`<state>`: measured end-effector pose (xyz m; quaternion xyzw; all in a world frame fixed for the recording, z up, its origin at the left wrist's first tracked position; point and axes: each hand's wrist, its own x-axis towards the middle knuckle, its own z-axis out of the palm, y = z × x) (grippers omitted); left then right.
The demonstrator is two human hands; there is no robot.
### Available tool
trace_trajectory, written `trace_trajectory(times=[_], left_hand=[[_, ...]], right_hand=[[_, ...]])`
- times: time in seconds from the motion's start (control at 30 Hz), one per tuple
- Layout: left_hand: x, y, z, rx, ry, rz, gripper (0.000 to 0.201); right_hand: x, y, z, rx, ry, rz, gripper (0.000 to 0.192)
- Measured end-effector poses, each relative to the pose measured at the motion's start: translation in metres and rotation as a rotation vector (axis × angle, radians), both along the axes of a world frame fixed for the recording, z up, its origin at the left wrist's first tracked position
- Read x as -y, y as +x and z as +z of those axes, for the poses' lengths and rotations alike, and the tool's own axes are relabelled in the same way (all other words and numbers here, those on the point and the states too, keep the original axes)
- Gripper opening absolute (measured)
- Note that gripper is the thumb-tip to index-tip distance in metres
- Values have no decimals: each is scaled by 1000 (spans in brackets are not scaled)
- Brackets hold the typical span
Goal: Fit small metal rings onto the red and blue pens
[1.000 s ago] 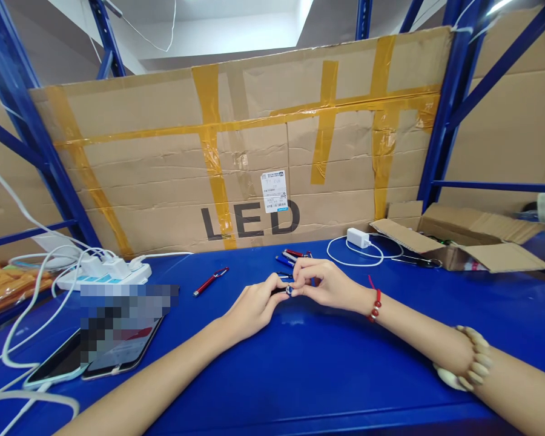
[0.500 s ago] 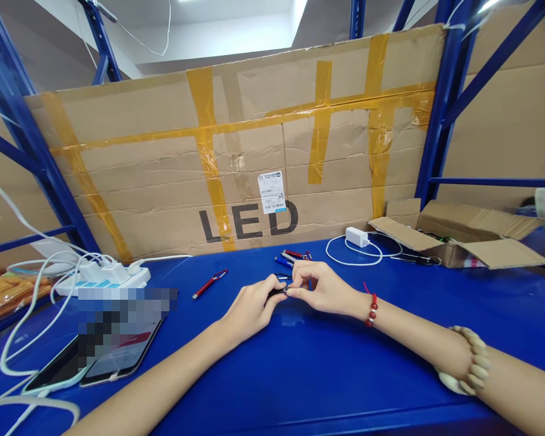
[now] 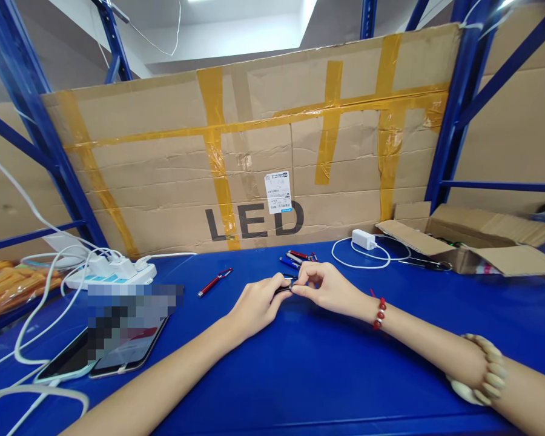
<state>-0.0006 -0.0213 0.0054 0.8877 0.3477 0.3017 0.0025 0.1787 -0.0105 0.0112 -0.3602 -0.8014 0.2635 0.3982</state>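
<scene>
Over the middle of the blue tabletop, my left hand (image 3: 260, 303) is closed on a small dark slim tube (image 3: 282, 289), most of it hidden by the fingers. My right hand (image 3: 323, 284) pinches its right end, thumb and forefinger meeting the left hand's fingertips. What the end looks like is too small to make out. Just behind the hands lie several slim tubes, among them a red one (image 3: 298, 255) and a blue one (image 3: 289, 263). Left of the hands rests a slim red tube with a carabiner clip (image 3: 215, 283), apart from both hands.
Two phones, one a black-screened phone (image 3: 131, 348), lie at left beside a white power strip (image 3: 111, 275) with tangled cables. A white charger (image 3: 364, 239) with its cord and an open cardboard box (image 3: 470, 242) stand at back right. A large cardboard sheet (image 3: 254, 151) closes off the back.
The whole view has shifted slightly, so things appear a little farther right. Both hands stay together on the dark tube, with the fingers slightly rearranged around it.
</scene>
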Motion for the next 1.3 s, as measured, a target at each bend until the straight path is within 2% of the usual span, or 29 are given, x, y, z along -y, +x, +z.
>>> trace_trajectory(times=[0.47, 0.6, 0.7, 0.9, 1.03, 1.17, 1.3], left_hand=[[-2, -2, 0, -16, 35, -25, 7], [-2, -2, 1, -9, 12, -67, 17], [-3, -2, 0, -22, 21, -29, 19], [-1, 2, 2, 6, 15, 69, 18], [3, 4, 6, 19, -28, 90, 20], [6, 4, 7, 36, -56, 105, 21], [4, 2, 3, 35, -53, 52, 19]], right_hand=[[2, -2, 1, -4, -214, -16, 31], [5, -4, 1, 14, -247, -26, 33], [4, -5, 0, 37, -185, -67, 33], [1, -1, 4, 105, 165, -219, 29], [2, 1, 7, 76, 235, -197, 26], [2, 1, 8, 40, 226, -89, 23], [2, 0, 9, -26, 32, -8, 27]])
